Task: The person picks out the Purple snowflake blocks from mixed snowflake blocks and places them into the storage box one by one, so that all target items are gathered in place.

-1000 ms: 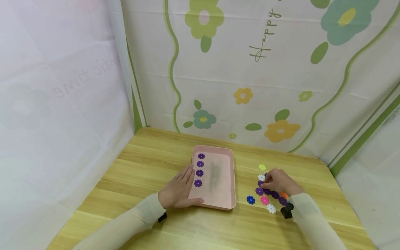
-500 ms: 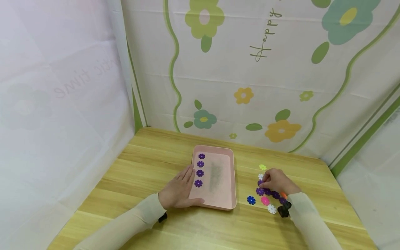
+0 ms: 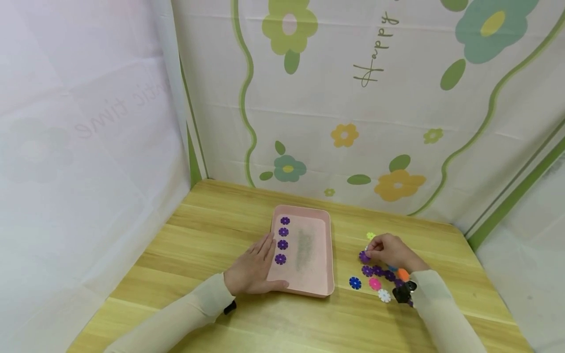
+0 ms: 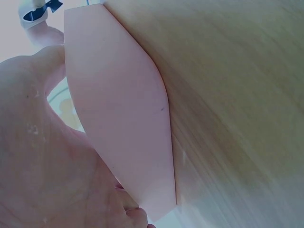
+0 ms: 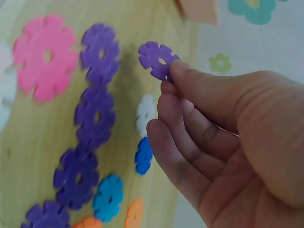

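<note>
A pink tray (image 3: 315,255) lies on the wooden table (image 3: 212,235) with a column of purple flower discs (image 3: 282,244) along its left side. My left hand (image 3: 258,264) rests flat on the tray's left near corner (image 4: 123,109), fingers straight, thumb along the near rim. My right hand (image 3: 368,252) is right of the tray and pinches one purple flower disc (image 3: 364,256) (image 5: 156,60) between thumb and fingertips (image 5: 178,71), lifted just above a cluster of loose discs.
Loose discs lie below the right hand: purple (image 5: 94,116), pink (image 3: 374,283), blue (image 3: 355,283), white (image 3: 384,295), orange (image 3: 402,274), cyan (image 5: 108,197), and a yellow-green one (image 3: 371,236) farther back. Flower-print cloth walls close the table's back and sides.
My right hand has picked a purple disc out of the cluster and raised it slightly up and to the left. The left hand and tray have stayed put.
</note>
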`<state>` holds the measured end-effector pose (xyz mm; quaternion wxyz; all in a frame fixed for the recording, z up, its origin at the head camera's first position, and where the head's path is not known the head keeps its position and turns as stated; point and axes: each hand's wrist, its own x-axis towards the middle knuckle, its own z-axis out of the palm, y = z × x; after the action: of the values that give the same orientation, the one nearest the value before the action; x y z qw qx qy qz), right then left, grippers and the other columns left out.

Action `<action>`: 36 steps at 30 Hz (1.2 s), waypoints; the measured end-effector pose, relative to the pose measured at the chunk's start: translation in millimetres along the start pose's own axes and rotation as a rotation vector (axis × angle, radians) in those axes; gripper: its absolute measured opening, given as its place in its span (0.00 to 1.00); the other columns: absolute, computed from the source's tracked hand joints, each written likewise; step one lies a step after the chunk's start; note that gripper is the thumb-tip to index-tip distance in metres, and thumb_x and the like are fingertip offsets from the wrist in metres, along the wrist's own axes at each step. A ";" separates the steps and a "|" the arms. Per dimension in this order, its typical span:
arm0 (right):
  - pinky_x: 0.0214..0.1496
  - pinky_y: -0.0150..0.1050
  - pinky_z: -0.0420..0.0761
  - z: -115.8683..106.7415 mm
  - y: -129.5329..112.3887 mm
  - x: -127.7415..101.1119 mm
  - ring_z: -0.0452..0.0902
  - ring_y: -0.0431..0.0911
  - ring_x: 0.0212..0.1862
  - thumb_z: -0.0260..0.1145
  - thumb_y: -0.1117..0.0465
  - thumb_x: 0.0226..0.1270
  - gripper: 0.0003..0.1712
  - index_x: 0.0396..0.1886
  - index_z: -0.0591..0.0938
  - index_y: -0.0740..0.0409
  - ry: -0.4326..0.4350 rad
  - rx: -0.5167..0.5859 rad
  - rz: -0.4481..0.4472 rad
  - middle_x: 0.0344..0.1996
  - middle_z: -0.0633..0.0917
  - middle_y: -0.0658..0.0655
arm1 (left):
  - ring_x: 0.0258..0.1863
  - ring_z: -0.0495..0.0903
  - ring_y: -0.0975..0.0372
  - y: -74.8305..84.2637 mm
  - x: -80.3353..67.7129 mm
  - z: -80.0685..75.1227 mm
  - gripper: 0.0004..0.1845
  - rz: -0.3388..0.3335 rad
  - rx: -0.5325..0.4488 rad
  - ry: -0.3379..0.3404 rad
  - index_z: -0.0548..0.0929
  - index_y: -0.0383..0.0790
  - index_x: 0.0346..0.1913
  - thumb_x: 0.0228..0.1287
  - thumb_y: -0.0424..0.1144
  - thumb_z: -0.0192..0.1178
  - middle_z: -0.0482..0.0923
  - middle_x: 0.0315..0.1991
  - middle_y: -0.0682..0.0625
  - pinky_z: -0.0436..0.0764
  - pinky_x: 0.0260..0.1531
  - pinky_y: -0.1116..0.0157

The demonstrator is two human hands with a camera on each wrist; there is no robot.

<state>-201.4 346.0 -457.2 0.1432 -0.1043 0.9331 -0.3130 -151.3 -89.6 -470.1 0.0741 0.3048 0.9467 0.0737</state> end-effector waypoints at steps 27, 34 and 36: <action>0.36 0.38 0.85 51.5 -101.6 23.8 0.81 0.43 0.33 0.71 0.60 0.74 0.07 0.37 0.89 0.58 -0.172 0.152 -0.251 0.34 0.91 0.59 | 0.86 0.47 0.42 1.3 -0.1 -0.5 0.63 -0.008 -0.002 -0.005 0.52 0.26 0.83 0.69 0.79 0.48 0.42 0.86 0.32 0.59 0.84 0.48; 0.35 0.30 0.82 78.4 -123.0 34.3 0.82 0.41 0.33 0.72 0.60 0.73 0.05 0.37 0.90 0.55 -0.200 0.121 -0.279 0.33 0.92 0.57 | 0.86 0.47 0.42 -0.5 0.5 5.7 0.63 0.001 0.010 0.020 0.52 0.25 0.82 0.69 0.79 0.48 0.41 0.86 0.31 0.58 0.84 0.48; 0.35 0.30 0.83 85.4 -129.2 37.7 0.82 0.40 0.32 0.72 0.61 0.73 0.04 0.36 0.90 0.55 -0.198 0.113 -0.289 0.33 0.92 0.56 | 0.86 0.47 0.42 -0.7 0.5 5.0 0.63 0.004 0.012 0.024 0.52 0.25 0.82 0.69 0.79 0.49 0.42 0.86 0.31 0.58 0.84 0.48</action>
<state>-194.7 186.8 -450.7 0.1934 -0.2592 0.8706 -0.3707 -151.2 -89.4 -475.2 0.0606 0.3062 0.9473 0.0721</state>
